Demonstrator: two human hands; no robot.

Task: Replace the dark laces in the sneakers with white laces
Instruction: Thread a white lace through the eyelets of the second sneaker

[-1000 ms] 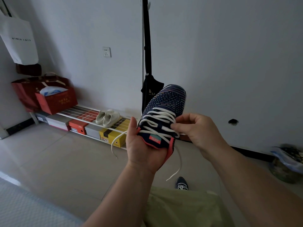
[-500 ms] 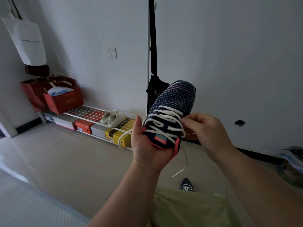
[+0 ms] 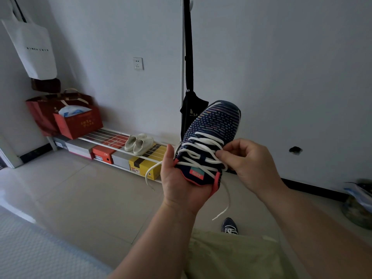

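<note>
We hold the sneaker (image 3: pixel 209 146) cupped in our left hand (image 3: pixel 181 184); right hand (image 3: pixel 247 160) pinches its white lace (image 3: pixel 201 150) at the right eyelets.

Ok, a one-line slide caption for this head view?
Left hand cradles navy knit sneaker while right hand pinches its white lace.

Navy sneaker (image 3: pixel 213 125) toe-up, white lace (image 3: pixel 201 150) seemingly fully threaded.

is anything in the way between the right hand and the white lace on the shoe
Nothing visible. The right hand already pinches the white lace at the sneaker's right-side eyelets, with no gap between them. The left hand holds the sneaker from the heel side, clear of the lacing.
</note>
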